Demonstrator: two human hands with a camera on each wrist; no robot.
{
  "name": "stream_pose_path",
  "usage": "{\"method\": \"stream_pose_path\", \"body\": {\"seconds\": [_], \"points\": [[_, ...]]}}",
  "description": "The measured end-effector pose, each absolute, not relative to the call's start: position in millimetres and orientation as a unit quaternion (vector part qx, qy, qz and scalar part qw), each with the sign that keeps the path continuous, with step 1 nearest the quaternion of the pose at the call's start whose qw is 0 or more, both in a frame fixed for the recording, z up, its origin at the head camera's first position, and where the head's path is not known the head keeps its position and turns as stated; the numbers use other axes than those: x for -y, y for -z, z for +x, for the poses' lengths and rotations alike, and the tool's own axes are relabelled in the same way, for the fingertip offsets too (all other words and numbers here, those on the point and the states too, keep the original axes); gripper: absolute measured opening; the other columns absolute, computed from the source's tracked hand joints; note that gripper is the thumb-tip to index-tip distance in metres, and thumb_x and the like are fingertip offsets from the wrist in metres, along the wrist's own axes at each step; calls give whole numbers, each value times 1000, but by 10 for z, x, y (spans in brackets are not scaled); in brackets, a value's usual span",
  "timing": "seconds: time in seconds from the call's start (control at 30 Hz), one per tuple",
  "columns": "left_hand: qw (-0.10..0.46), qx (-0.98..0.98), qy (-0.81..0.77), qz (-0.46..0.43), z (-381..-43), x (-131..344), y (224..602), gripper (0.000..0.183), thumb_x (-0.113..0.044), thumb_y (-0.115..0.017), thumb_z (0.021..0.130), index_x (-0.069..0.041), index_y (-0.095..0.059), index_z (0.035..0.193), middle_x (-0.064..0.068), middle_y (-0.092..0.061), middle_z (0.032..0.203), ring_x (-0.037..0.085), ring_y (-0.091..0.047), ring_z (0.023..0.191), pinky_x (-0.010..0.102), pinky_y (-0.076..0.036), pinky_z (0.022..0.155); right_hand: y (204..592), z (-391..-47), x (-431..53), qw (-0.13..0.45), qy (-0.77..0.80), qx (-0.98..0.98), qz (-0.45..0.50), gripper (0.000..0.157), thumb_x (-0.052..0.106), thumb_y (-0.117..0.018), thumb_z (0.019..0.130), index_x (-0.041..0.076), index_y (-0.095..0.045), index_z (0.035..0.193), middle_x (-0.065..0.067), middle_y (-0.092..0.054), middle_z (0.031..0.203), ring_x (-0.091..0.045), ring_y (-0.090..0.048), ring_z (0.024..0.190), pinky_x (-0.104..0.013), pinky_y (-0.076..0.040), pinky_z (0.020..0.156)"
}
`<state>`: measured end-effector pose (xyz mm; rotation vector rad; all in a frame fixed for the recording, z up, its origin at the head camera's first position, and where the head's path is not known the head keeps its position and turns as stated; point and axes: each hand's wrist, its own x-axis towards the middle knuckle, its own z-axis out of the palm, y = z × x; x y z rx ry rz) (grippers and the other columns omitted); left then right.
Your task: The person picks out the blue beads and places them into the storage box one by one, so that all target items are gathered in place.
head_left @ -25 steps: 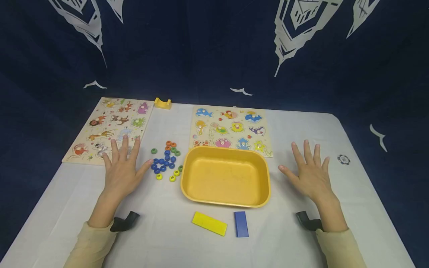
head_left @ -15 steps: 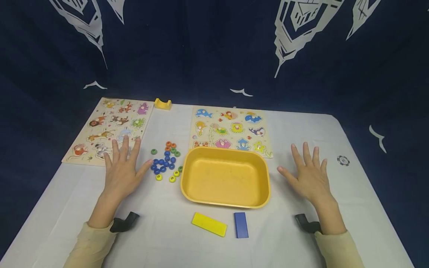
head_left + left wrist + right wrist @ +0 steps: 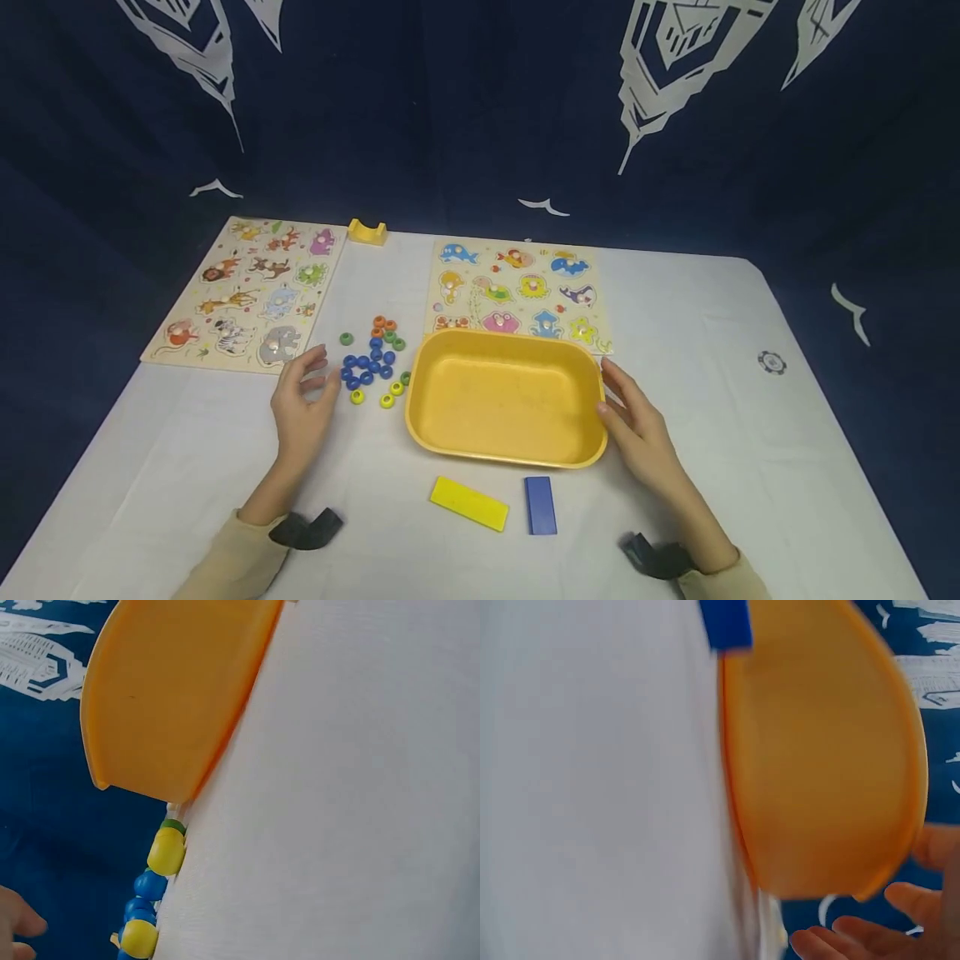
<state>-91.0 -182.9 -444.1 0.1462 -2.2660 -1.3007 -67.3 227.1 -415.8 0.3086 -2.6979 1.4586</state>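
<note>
A deep yellow plastic tray [image 3: 506, 458] stands on the table in front of me. My right hand [image 3: 643, 433] is at the tray's right end, its thumb by the rim and its fingers slightly bent; in the right wrist view the fingers [image 3: 855, 937] are apart from the tray wall. Whether the thumb touches the rim, I cannot tell. Just left of a group of small blue, yellow, green and orange beads [image 3: 373, 367] is my left hand [image 3: 300, 412], fingers loosely curled and holding nothing. The left wrist view shows beads [image 3: 166, 851] beside the tray [image 3: 165, 697].
An animal puzzle board [image 3: 247, 292] lies at the back left, and a sea-creature board [image 3: 517, 283] lies behind the tray, its front partly hidden. A yellow block [image 3: 469, 503] and a blue block [image 3: 540, 505] lie in front. A notched yellow block [image 3: 367, 232] sits at the back edge.
Both hands were spread flat and wide apart. The right hand has moved left to the tray's end; the left hand has shifted right and its fingers have bent. The objects stay in place.
</note>
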Motion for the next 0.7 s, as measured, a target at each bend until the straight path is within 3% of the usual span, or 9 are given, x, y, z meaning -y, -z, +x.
{"method": "stream_pose_path", "body": {"seconds": [0.13,0.3,0.53,0.7], "points": [[233,833,496,77,-921,1824,4511,37,-3,-61,78,-4,-54,115,8,-56,110,20,-55,98,18,-48,76,4110,-636,-2166,25,-521,848,93,47,7,-48,90,11,-34,135,-11,-38,138,-29,-40,122,-7,-37,86],[200,834,507,85,-947,1832,4578,37,-3,-59,79,-4,-53,116,10,-56,107,21,-56,95,7,-43,71,4101,-627,-2121,39,-533,839,99,43,3,-45,90,2,-36,133,-17,-38,136,-33,-38,122,-8,-34,90],[169,867,458,100,-995,1836,4627,34,-8,-59,80,-7,-56,113,6,-55,104,17,-54,91,18,-44,72,4157,-642,-2128,53,-527,841,108,43,3,-45,90,3,-36,132,-16,-39,136,-32,-38,122,-8,-33,91],[147,887,424,107,-1020,1831,4613,32,-9,-58,79,-7,-58,111,4,-55,104,17,-53,88,24,-43,71,4162,-637,-2123,56,-524,843,109,43,4,-45,90,4,-37,132,-15,-39,136,-14,-40,123,-8,-33,91]]}}
